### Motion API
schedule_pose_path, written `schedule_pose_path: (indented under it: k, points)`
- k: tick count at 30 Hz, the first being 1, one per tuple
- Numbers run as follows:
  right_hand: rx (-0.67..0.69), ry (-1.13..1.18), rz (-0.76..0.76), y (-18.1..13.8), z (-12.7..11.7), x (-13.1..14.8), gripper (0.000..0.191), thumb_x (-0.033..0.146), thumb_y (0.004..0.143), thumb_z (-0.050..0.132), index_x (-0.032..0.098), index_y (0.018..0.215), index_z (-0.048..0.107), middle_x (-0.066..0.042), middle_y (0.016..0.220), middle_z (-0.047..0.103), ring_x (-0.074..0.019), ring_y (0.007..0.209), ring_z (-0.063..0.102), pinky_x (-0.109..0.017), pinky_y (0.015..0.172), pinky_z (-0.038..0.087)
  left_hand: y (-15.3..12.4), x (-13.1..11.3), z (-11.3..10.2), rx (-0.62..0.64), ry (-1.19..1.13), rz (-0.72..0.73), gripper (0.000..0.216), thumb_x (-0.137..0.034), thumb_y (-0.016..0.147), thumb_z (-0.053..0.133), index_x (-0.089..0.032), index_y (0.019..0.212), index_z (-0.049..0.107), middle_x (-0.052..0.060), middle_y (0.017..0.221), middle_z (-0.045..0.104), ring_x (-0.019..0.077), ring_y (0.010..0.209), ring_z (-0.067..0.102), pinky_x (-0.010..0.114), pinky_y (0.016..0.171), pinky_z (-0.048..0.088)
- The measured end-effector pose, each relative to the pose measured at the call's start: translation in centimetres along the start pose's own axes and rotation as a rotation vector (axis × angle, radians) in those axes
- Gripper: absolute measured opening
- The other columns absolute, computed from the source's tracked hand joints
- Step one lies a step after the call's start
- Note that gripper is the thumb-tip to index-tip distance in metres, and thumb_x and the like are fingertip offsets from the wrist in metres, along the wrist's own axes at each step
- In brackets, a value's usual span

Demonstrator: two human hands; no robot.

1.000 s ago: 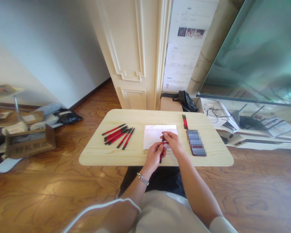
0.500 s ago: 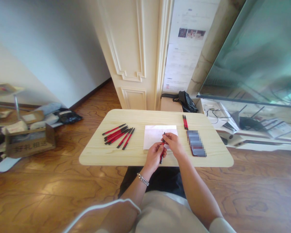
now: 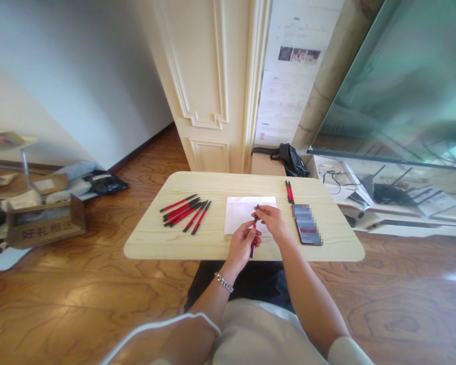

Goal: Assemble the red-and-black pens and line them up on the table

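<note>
At far left of the frame, on the brown wood-patterned floor: an unlidded brown cardboard box. Left of centre, on the pale wood-grain table: a loose fan of slim red-and-black pens, some overlapping. At lower centre: silver chain bracelet, then left hand, fingers wrapped around the barrel of a single red-and-black plastic pen, its upper end over a white paper sheet. Just right: right hand, fingertips pinching the pen's black upper end. Joined to the barrel or parted there: cannot tell. Farther right: two side-by-side red-and-black pens, just above a dark, red-edged phone. Step in hand, apparently: fingertip work at the pen's upper end, barrel braced. Next move probably calls for steady left grip and small, well-aligned right-hand motion.
</note>
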State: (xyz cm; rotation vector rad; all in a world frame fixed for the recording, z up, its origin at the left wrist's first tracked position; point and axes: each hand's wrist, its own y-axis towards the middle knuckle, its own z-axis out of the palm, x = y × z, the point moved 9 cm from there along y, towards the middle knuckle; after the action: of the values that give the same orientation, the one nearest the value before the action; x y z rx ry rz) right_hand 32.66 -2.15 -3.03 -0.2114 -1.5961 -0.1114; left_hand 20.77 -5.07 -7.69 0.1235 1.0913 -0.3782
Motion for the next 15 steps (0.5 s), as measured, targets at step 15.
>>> schedule_pose_path:
  k: [15]
  points:
    - [-0.130,-0.146,-0.025,3.1,-1.4,0.5,0.036,0.043,0.071,0.066,0.015,0.094,0.066,-0.004,0.070,0.067,-0.0134,0.061,0.059,-0.024,0.056,0.041,-1.9,-0.7,-0.5,-0.010,0.075,0.026,0.035,-0.043,0.084,0.058,-0.018,0.109,0.055,0.001,0.073,0.060,0.0095,0.054,0.055,0.022,0.050,0.041]
